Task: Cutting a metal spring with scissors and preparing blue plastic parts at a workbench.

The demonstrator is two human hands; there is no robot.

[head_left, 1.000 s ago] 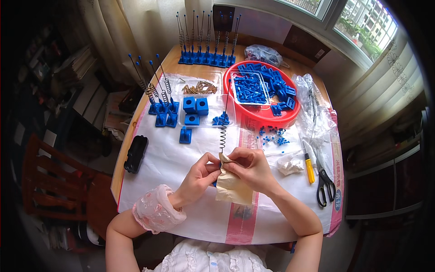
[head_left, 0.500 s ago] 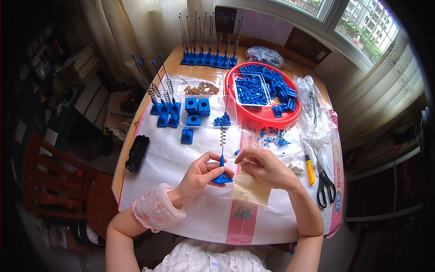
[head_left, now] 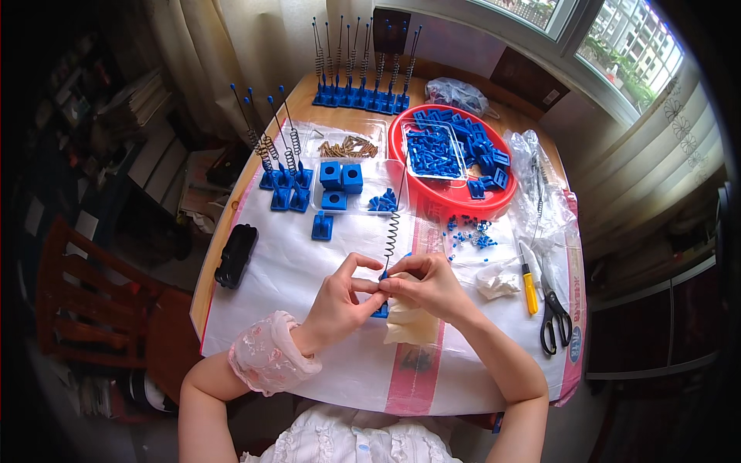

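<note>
Between my hands stands a blue-based spring wire (head_left: 392, 235), its coil rising upright above my fingers. My left hand (head_left: 330, 302) is closed round its blue base, which is mostly hidden. My right hand (head_left: 432, 287) pinches the same piece at the blue post, with a cream paper tissue (head_left: 409, 326) hanging beneath its fingers. Just beyond lie one loose blue base (head_left: 322, 227) and a clear plastic tray (head_left: 355, 210) holding blue blocks and small blue parts.
Spring pieces with blue bases stand at the left (head_left: 285, 193) and far back (head_left: 361, 97). A red basin (head_left: 471, 211) holds blue parts. Rightward lie a crumpled tissue (head_left: 498, 281), a yellow-handled tool (head_left: 529, 295), scissors (head_left: 555, 320) and plastic bags (head_left: 532, 193). A black case (head_left: 236, 257) lies left.
My right hand has moved left with the tissue and closed onto the blue post beside my left fingers. The spring piece has shifted slightly to the right and tilts a little.
</note>
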